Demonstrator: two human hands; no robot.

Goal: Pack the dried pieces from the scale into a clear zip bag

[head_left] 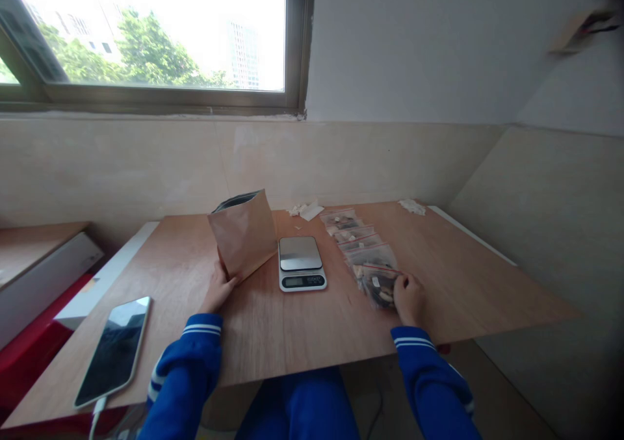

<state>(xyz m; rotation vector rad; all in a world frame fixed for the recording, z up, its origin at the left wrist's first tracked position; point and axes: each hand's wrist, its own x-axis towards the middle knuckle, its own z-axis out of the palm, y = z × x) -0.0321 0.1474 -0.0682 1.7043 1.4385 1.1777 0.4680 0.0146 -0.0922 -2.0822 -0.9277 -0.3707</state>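
My left hand (220, 286) grips the lower left corner of a brown kraft paper bag (246, 235), which stands tilted with its dark-lined mouth open at the top. My right hand (408, 297) is closed on the right edge of a clear zip bag (379, 285) with a red seal line, holding dark and tan pieces I cannot identify. Behind that one, several similar zip bags (358, 237) overlap in a row running back. A white kitchen scale (302, 263) with a steel plate sits between my hands, just right of the paper bag; its display is unreadable.
On the left of the wooden table (273, 336) lies a phone (117, 349) with a charging cable (97, 417). Crumpled white paper scraps (308, 210) lie at the back edge, and another scrap (412, 207) at the back right. Walls stand behind and to the right.
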